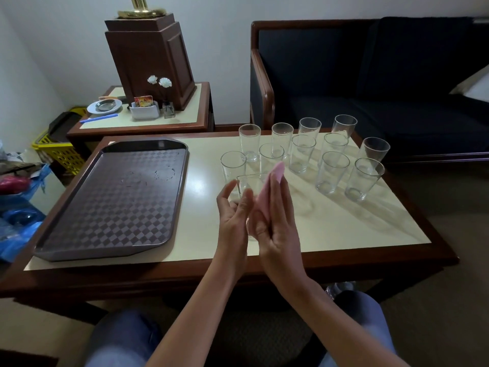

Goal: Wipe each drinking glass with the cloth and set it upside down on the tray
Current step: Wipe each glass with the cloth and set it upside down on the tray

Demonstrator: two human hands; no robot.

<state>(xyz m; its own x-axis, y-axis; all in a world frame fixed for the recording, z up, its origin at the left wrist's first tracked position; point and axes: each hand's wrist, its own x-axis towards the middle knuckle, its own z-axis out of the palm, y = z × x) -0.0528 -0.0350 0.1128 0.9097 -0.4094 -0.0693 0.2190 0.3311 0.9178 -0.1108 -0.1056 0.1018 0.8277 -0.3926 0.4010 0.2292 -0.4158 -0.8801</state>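
Left hand [232,207] curls round one drinking glass [247,186], held above the table [330,229], right of the tray [105,207]. Right hand [275,221] presses the pink cloth [272,186] against its wall, fingers straight. Advised: turn the glass under the cloth, cover rim and inside, grip firmly

What you can't see well
Your left hand [232,210] and right hand [277,215] hide most of the glass [250,182] and the pink cloth [275,173]. The gold lamp [140,7] is cut off on top. The little card [143,101] is too small to read.
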